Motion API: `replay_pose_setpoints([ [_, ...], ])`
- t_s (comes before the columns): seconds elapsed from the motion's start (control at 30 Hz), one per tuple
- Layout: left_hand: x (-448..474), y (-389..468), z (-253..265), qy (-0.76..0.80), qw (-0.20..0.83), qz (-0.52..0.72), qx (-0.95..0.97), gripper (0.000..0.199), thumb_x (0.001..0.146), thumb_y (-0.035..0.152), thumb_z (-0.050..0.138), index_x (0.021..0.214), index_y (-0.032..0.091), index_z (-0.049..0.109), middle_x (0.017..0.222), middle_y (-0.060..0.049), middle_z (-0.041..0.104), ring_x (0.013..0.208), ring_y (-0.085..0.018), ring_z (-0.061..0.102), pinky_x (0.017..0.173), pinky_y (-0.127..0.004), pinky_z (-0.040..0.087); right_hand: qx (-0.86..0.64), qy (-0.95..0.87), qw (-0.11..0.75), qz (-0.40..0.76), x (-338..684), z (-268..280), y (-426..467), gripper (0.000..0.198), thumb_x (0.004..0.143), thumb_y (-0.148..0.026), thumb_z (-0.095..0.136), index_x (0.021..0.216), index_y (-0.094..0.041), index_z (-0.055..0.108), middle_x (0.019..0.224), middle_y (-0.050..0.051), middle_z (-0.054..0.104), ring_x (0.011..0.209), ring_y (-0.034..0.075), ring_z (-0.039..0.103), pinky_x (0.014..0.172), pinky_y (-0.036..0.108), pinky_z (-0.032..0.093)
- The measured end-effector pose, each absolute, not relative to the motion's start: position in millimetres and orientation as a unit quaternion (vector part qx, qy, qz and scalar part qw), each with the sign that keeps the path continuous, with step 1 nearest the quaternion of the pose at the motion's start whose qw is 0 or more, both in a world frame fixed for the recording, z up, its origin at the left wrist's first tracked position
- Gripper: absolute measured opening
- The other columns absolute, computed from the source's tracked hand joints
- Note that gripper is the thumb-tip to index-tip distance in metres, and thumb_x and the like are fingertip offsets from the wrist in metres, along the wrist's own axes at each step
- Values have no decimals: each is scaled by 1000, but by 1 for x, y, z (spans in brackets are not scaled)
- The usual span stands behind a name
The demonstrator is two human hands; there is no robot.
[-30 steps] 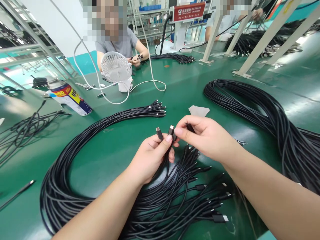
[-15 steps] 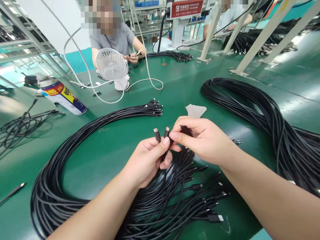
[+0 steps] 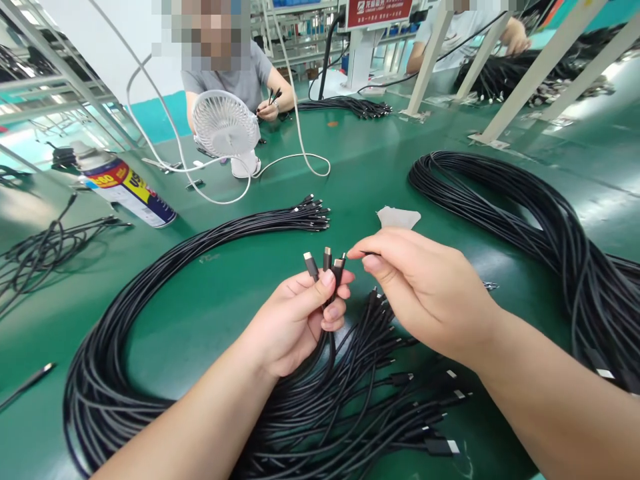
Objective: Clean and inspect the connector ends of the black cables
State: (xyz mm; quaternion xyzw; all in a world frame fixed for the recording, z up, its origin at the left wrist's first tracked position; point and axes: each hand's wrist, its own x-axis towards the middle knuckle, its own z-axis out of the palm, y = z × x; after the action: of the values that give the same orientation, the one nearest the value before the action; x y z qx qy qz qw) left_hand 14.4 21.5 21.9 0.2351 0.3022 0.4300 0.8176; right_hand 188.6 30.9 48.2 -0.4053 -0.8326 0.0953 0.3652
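My left hand (image 3: 305, 310) is closed around several black cables, their metal-tipped USB-C plugs (image 3: 311, 267) sticking up above the thumb. Close by on the right, my right hand (image 3: 420, 287) is pinched, thumb and forefinger together, apart from the plugs. A thin dark piece (image 3: 369, 253) shows between those fingers; most of it is hidden, so its kind is unclear. Under both hands spreads a large bundle of black cables (image 3: 115, 340), which curves round on the left. Its loose plug ends (image 3: 440, 447) fan out below my right hand.
Another coiled cable bundle (image 3: 500, 193) lies at right. A white fan (image 3: 225, 127), a spray can (image 3: 130, 190) and a pale scrap (image 3: 397, 217) stand or lie on the green table (image 3: 280, 180). Across it, a person (image 3: 225, 77) handles cables. Metal posts (image 3: 530, 73) rise at back right.
My right hand has drawn slightly right, off the plugs in my left hand. More plug tips now show above my left thumb. The view has shifted a little.
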Motion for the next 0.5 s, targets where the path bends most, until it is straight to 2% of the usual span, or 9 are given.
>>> replay_pose_setpoints([
  [0.1,14,22,22,292,822,430,233,17,77,23,76,82,8,73,71,-1,58,50,-1,46,46,-14,36,-410,-853,320,39,190,46,30,21,95,-13,41,100,-17,61,92,4,71,79,15,67,64,25,48],
  [0.27,15,22,21,291,821,428,241,15,79,23,75,82,8,72,71,-1,58,50,-1,46,46,-13,36,-410,-862,297,-15,188,44,25,21,92,-10,42,97,-16,61,79,1,72,65,13,65,54,24,43],
  [0.5,15,21,21,310,810,434,244,17,74,23,79,78,9,71,69,-1,59,49,-2,46,45,-14,35,-389,-863,316,-67,184,42,22,25,91,-9,43,96,-16,67,86,5,74,69,14,67,57,26,45],
])
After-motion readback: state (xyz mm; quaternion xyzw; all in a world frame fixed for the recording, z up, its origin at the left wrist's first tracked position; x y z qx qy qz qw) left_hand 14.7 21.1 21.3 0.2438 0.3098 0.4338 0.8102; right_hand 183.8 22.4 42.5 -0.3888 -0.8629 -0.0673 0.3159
